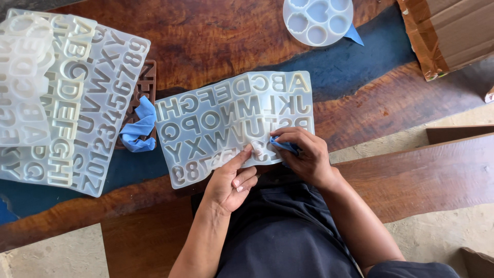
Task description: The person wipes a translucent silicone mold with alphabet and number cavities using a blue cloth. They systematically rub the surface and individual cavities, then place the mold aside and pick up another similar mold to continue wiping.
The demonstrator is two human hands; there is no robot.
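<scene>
A translucent white silicone mould with letter and number cavities lies on the wooden table in front of me. My left hand pinches and bends up the mould's near edge. My right hand holds a small blue cloth pressed against the mould's lower right part, next to the left fingertips.
A stack of similar translucent letter moulds lies at the left, over a brown mould. A crumpled blue cloth sits between them. A round white mould is at the top, a cardboard box top right, a wooden bench at right.
</scene>
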